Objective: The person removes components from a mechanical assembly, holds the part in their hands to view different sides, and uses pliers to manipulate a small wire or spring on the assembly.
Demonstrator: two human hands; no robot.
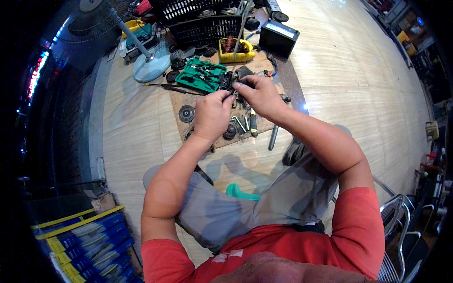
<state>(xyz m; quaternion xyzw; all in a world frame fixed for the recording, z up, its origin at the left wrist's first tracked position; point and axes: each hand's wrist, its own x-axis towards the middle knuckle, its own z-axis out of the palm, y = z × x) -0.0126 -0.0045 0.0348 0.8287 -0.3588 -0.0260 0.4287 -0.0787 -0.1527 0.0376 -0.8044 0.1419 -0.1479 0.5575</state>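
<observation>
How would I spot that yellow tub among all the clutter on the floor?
Start at the brown mat spread on the wooden floor ahead of the seated person's hands. At its far edge, just in front of the black mesh crates, sits the yellow tub. It is the only bright yellow open container there, holding dark reddish parts, right of the green tool case.

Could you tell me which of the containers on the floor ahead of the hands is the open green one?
The open green tool case, lying left of the yellow tub; the two crates behind are black.
</observation>
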